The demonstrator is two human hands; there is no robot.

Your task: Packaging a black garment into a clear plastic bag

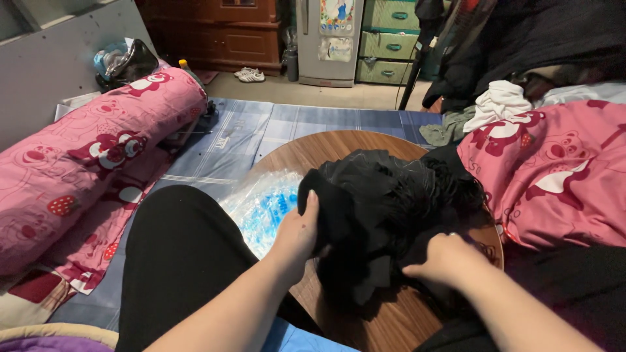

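Bedroom floor, round wooden counter (391,319) carrying bunched black garment (385,202). Left hand (297,234) fingers pinching its left edge; right hand (447,257) fingers curled into its near-right part. Bulk lies ahead, between hands.

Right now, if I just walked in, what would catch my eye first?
A crumpled black garment heaped on the round wooden table at centre, with the left hand and right hand gripping its near edges. Bright pink cartoon-bear bedding flanks it: a bolster left, a blanket right.
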